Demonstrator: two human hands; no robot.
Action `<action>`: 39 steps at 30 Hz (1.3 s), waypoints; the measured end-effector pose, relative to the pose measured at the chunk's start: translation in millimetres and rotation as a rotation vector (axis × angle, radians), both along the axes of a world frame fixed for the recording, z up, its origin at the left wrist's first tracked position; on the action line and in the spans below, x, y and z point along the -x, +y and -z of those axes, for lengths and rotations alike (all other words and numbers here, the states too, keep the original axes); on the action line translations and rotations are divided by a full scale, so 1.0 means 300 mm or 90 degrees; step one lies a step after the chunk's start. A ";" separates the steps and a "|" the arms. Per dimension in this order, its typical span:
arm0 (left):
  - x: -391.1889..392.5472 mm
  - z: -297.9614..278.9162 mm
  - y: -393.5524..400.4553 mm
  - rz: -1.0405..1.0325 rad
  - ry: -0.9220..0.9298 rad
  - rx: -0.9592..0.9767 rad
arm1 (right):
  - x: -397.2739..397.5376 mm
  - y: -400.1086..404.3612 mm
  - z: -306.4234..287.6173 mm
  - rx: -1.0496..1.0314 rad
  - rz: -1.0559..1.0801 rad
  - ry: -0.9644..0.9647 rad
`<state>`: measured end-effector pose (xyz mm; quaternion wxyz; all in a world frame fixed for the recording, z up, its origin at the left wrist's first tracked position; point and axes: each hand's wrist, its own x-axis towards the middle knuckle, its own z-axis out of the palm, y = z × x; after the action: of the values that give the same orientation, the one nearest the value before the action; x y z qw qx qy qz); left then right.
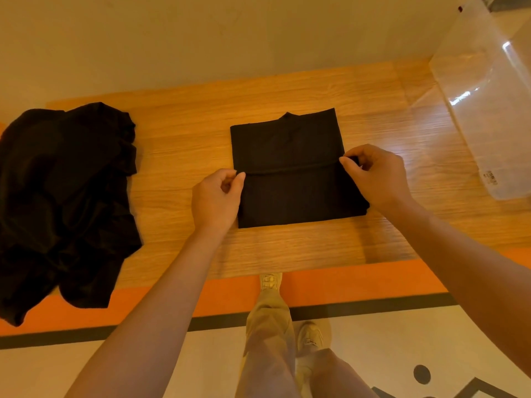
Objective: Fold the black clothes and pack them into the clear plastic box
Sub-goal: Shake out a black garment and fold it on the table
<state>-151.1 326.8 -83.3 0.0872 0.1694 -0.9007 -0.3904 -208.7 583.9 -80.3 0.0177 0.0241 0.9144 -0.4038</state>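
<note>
A black garment (290, 145) lies folded into a rectangle in the middle of the wooden table (184, 145). Its near part is doubled over, with the folded edge running across the middle. My left hand (217, 196) pinches that edge at its left end. My right hand (376, 173) pinches it at the right end. A heap of unfolded black clothes (63, 196) sits at the table's left and hangs over the front edge. The clear plastic box (488, 116) stands at the far right.
The table has an orange front edge (359, 280) and backs onto a pale wall (230, 33). Below the edge I see my legs and shoes (270, 282) on a light floor with dark markings.
</note>
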 end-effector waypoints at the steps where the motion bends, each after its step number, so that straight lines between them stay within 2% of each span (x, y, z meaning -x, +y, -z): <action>1: 0.001 0.005 -0.001 0.000 0.004 0.006 | 0.001 -0.001 0.007 -0.006 0.003 0.009; 5: 0.006 0.023 -0.001 -0.006 0.035 0.078 | -0.002 -0.009 0.028 -0.139 0.010 0.077; 8: 0.001 0.022 0.025 -0.010 0.077 0.226 | -0.032 -0.038 0.019 -0.268 -0.028 0.231; 10: -0.008 0.014 0.077 0.082 0.109 0.285 | -0.057 -0.080 0.015 -0.287 -0.113 0.257; 12: -0.020 0.031 0.134 0.217 0.094 0.319 | -0.087 -0.122 0.035 -0.320 -0.209 0.218; 14: -0.034 0.069 0.159 0.276 0.017 0.337 | -0.114 -0.139 0.069 -0.364 -0.258 0.155; 18: -0.054 0.116 0.131 0.248 -0.087 0.367 | -0.120 -0.100 0.101 -0.405 -0.236 0.072; 23: -0.075 0.103 0.110 0.219 -0.132 0.364 | -0.119 -0.073 0.086 -0.413 -0.250 0.044; 26: -0.057 0.074 0.093 0.218 -0.154 0.313 | -0.081 -0.074 0.064 -0.370 -0.271 0.047; 30: 0.090 0.028 0.016 0.200 -0.128 0.297 | 0.083 -0.084 0.020 -0.336 -0.245 0.110; 35: 0.325 -0.012 -0.077 0.211 -0.123 0.356 | 0.304 -0.130 -0.007 -0.382 -0.285 0.064; 39: 0.402 -0.050 -0.107 0.260 -0.140 0.424 | 0.368 -0.161 -0.031 -0.457 -0.295 0.053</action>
<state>-271.8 294.5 -68.5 -0.0386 -0.0100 -0.9970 -0.0660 -319.0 535.7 -70.9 0.0611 -0.1935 0.9781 -0.0459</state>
